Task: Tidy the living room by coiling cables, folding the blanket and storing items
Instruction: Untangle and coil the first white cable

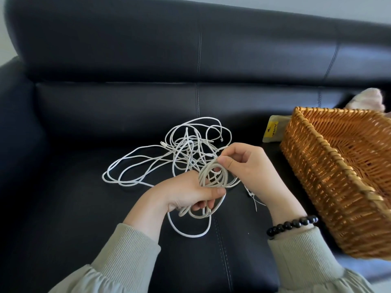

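Note:
A tangle of white cables [169, 153] lies spread on the black leather sofa seat [74, 208]. My left hand [188, 193] grips a small coil of cable [213, 176], thumb pressed across its loops, with more loops hanging below the fingers. My right hand [247, 166] pinches the top of that coil between thumb and forefinger. A loose strand [190, 232] droops from the coil onto the seat. A woven wicker basket [330, 174] stands tilted at the right, just beyond my right wrist.
A yellow-and-clear packet [273, 132] lies behind the basket's near corner. Something pale pink and fluffy [370, 100] shows past the basket at the far right. A white tie or tag [254, 197] lies under my right hand. The sofa backrest [190, 49] rises behind.

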Action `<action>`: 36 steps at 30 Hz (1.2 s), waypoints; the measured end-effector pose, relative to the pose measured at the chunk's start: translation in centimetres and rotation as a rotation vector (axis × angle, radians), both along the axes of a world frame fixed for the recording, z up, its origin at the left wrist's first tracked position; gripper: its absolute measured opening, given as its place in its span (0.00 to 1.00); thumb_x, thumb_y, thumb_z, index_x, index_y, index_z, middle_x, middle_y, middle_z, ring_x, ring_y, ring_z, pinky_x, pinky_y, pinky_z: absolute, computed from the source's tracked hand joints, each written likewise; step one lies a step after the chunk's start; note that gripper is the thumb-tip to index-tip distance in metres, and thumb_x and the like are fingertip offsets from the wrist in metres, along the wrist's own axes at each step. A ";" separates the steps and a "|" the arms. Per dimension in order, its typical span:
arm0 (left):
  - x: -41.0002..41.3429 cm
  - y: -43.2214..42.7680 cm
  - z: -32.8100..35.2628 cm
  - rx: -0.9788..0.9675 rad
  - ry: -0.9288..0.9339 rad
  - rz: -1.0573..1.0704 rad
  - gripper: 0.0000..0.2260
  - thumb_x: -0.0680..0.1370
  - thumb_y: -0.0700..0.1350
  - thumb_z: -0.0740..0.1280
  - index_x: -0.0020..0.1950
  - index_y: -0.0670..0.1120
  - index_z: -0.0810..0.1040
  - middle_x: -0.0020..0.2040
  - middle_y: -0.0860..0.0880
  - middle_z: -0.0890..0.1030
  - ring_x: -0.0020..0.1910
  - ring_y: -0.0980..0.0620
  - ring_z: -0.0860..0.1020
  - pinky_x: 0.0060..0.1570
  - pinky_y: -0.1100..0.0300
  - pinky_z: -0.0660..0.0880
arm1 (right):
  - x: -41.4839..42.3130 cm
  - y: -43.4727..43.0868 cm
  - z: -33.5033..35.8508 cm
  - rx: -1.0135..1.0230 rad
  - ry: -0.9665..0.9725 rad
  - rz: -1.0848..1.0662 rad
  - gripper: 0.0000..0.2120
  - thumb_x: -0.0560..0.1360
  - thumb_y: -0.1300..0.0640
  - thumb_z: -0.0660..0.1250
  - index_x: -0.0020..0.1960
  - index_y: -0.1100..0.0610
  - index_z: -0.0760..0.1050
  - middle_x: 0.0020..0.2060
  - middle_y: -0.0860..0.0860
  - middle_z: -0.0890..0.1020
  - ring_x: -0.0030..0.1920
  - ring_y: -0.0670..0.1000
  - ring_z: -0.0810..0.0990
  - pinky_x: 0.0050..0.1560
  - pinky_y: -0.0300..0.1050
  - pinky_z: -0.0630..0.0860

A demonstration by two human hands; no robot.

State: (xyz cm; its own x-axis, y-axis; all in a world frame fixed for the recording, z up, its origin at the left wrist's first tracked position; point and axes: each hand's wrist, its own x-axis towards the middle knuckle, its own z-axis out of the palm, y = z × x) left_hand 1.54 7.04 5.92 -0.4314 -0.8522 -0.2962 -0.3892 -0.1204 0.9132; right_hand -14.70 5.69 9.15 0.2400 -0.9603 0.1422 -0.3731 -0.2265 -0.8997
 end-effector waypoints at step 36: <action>0.6 -0.5 1.4 0.055 0.363 0.580 0.18 0.79 0.50 0.66 0.32 0.43 0.69 0.21 0.51 0.61 0.20 0.55 0.59 0.24 0.64 0.59 | -0.7 -0.7 -2.1 0.605 0.481 0.331 0.26 0.76 0.63 0.61 0.72 0.56 0.58 0.40 0.52 0.84 0.39 0.48 0.79 0.42 0.40 0.75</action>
